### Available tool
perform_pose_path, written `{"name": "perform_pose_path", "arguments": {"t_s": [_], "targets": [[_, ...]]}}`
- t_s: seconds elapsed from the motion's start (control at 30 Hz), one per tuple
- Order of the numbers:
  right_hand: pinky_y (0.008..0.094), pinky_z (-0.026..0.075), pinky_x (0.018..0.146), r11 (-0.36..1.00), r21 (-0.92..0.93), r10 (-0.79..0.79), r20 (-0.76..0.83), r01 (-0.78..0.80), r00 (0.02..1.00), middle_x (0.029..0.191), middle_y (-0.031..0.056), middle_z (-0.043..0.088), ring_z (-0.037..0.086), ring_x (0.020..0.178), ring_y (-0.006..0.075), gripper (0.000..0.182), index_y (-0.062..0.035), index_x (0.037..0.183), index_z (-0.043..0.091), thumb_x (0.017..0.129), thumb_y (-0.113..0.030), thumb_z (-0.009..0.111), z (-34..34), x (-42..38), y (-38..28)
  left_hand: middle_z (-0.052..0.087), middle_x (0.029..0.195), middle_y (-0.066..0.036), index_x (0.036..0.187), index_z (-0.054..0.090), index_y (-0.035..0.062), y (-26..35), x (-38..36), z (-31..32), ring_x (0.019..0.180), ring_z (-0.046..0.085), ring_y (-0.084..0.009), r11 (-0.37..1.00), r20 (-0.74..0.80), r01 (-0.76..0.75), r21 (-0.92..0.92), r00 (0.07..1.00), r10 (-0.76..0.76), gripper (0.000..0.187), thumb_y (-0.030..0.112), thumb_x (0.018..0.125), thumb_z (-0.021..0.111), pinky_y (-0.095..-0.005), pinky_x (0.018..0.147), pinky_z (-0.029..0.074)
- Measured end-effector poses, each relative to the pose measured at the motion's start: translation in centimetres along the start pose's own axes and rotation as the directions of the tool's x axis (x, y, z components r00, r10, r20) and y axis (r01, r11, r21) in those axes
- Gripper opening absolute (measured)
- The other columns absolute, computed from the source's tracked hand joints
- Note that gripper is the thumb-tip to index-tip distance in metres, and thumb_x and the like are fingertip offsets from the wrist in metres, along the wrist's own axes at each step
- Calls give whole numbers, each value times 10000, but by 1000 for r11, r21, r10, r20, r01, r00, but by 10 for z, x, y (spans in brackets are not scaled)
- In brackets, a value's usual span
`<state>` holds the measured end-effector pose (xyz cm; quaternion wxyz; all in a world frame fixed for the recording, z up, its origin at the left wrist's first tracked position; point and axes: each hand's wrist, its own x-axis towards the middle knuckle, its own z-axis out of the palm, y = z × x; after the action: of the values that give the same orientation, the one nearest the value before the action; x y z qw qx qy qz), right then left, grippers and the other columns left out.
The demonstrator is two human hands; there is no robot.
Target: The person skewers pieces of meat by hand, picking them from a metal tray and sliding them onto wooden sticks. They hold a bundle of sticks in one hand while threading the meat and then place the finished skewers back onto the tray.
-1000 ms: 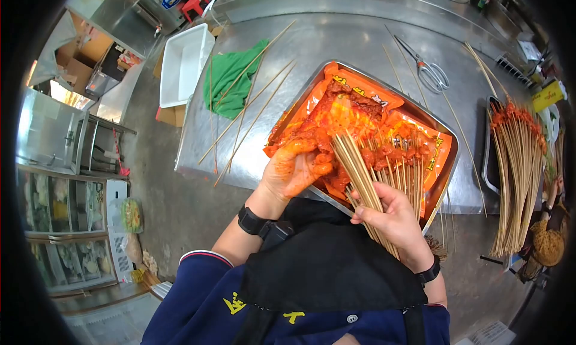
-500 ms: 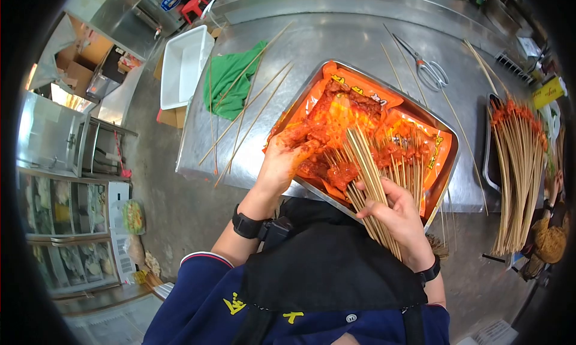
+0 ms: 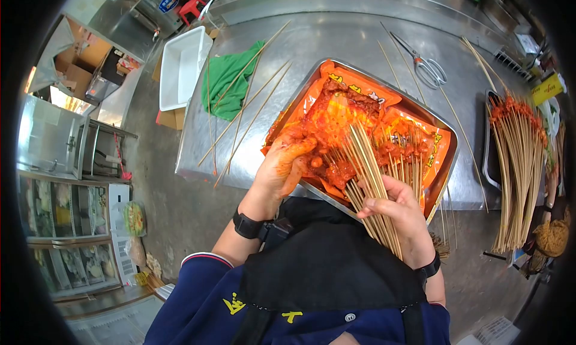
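Note:
My left hand (image 3: 285, 162), smeared with red sauce, is at the left side of a metal tray (image 3: 451, 159). Its fingers are loosely curled and apart, with nothing clearly held in them. Beside it lies red, sauce-coated meat (image 3: 336, 171) on bamboo skewers, heaped over orange printed packets (image 3: 366, 92) inside the tray. My right hand (image 3: 399, 210) grips a bundle of bamboo skewers (image 3: 373, 180) by the bare sticks at the tray's near edge. The meat ends of this bundle are partly hidden in the heap. More skewers (image 3: 413, 172) lie in the tray to the right.
On the steel table (image 3: 240, 39) are a green cloth (image 3: 231, 81), loose skewers (image 3: 264, 108) and scissors (image 3: 427, 69). A second tray (image 3: 492, 141) at the right holds many meat skewers (image 3: 516, 171). A white bin (image 3: 183, 66) stands beyond the table's left edge.
My left hand has drawn back slightly from the meat and turned, so its thumb and a fingertip show apart. My right hand keeps its grip on the skewers, almost unmoved.

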<state>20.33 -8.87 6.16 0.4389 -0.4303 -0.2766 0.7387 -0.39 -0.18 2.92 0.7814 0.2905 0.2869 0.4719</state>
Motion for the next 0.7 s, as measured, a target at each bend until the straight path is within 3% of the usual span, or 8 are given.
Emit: {"name": "perform_pose_path", "arguments": {"t_s": [0.07, 0.13, 0.23, 0.3, 0.37, 0.47, 0.53, 0.7], "targets": [[239, 483, 587, 1000, 19, 14, 10, -14, 1000, 779, 40, 575, 570, 644, 98, 258, 15, 997, 546, 741, -11, 564, -2, 1, 2, 562, 1008, -82, 1099, 483, 28, 0, -2, 1, 871, 559, -184, 997, -6, 19, -69, 1000, -20, 276, 64, 826, 504, -301, 667, 464], [232, 479, 558, 999, 38, 26, 16, -27, 1000, 755, 35, 572, 569, 628, 96, 233, 11, 964, 551, 734, -10, 575, -5, 1, 3, 549, 1036, -88, 1133, 456, 33, -1, 1, -5, 890, 556, -199, 987, 117, 87, -133, 991, -71, 302, 65, 834, 485, -336, 688, 466], [207, 466, 519, 997, -49, 55, 18, -54, 998, 741, 29, 573, 568, 609, 93, 209, -1, 921, 551, 719, -8, 605, -4, 2, 3, 551, 1032, -87, 1130, 459, 36, 1, 0, -1, 908, 550, -205, 983, 72, 86, -164, 995, -75, 295, 70, 838, 477, -360, 706, 464], [210, 443, 470, 994, -78, 76, -53, -80, 996, 613, 43, 541, 536, 504, 102, 145, -2, 824, 541, 696, 21, 604, 2, 2, 1, 553, 1027, -87, 1122, 467, 36, 4, -1, 12, 903, 550, -204, 982, 3, 72, -174, 997, -73, 287, 65, 836, 477, -360, 710, 462], [206, 437, 468, 994, -78, 72, -64, -77, 995, 613, 42, 539, 532, 505, 98, 140, -3, 825, 545, 700, 21, 603, 3, 2, 0, 555, 1021, -86, 1113, 475, 35, 5, -1, 13, 898, 551, -202, 982, -68, 55, -182, 995, -68, 279, 60, 834, 476, -361, 714, 460], [198, 428, 465, 995, -77, 63, -77, -69, 995, 619, 38, 538, 526, 512, 90, 133, -4, 828, 552, 707, 24, 601, 6, 0, 0, 558, 1016, -86, 1102, 486, 38, 3, -2, 5, 902, 548, -199, 973, -45, 52, -224, 997, -63, 275, 51, 827, 483, -359, 731, 456], [194, 425, 464, 995, -77, 58, -78, -64, 995, 624, 36, 538, 525, 517, 86, 130, -5, 829, 556, 711, 26, 600, 5, 0, 1, 557, 1020, -85, 1100, 485, 32, 4, -2, 4, 918, 544, -195, 968, 89, 75, -238, 994, -56, 282, 38, 819, 499, -357, 744, 462], [180, 449, 498, 994, -87, 63, -23, -65, 998, 722, 15, 567, 551, 589, 69, 138, -19, 877, 574, 745, -22, 614, 0, 1, 4, 559, 1014, -94, 1095, 484, 19, 3, -3, 3, 920, 547, -193, 978, 57, 92, -188, 995, -82, 290, 34, 809, 528, -349, 727, 472]]}}
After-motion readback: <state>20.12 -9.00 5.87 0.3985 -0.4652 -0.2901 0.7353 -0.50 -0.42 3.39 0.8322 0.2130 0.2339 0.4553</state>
